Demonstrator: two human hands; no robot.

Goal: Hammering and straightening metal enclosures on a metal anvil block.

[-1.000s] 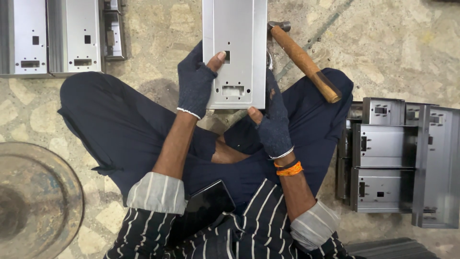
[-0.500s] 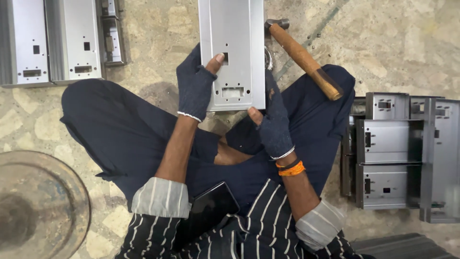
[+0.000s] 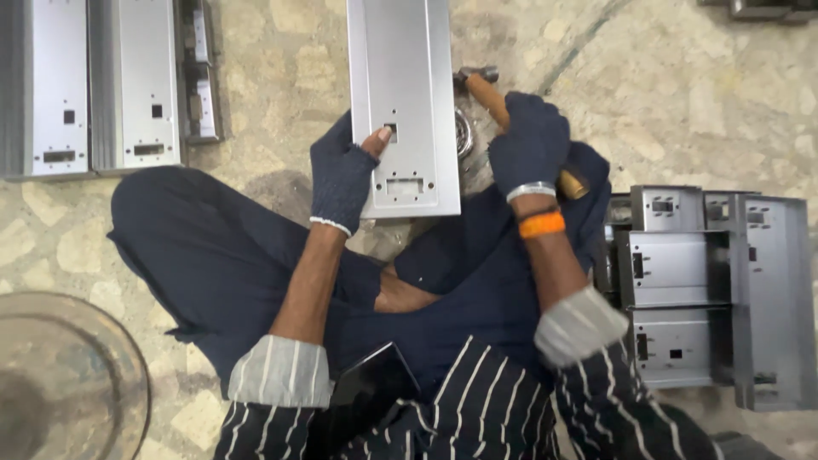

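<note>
Metal panel (image 3: pixel 400 94): a long grey sheet-metal plate with folded edges and small cut-outs near its lower end; it lies on the floor in front of our crossed legs, its near end between our two hands.
Left hand (image 3: pixel 342 177): gloved, fingertips bare, closed over the panel's lower left edge with one finger laid on the face beside a small square hole.
Right hand (image 3: pixel 530 145): gloved, wrapped shut around the wooden handle of the hammer (image 3: pixel 494 95), whose head sits just beside the panel's right edge.
Handling: we judge the panel stiff and fairly light, smooth enough to slide on stone, and liable to dent; its folded edges give the safest hold, and cut edges may be sharp.
Surface: a floor of irregular pale stone pieces (image 3: pixel 682 94), rough and uneven.
Room: more grey panels (image 3: pixel 102 85) lie side by side at upper left; a stack of shorter metal housings (image 3: pixel 707 290) sits at our right, near the knee; a round dull metal basin (image 3: pixel 60 383) shows at lower left.
</note>
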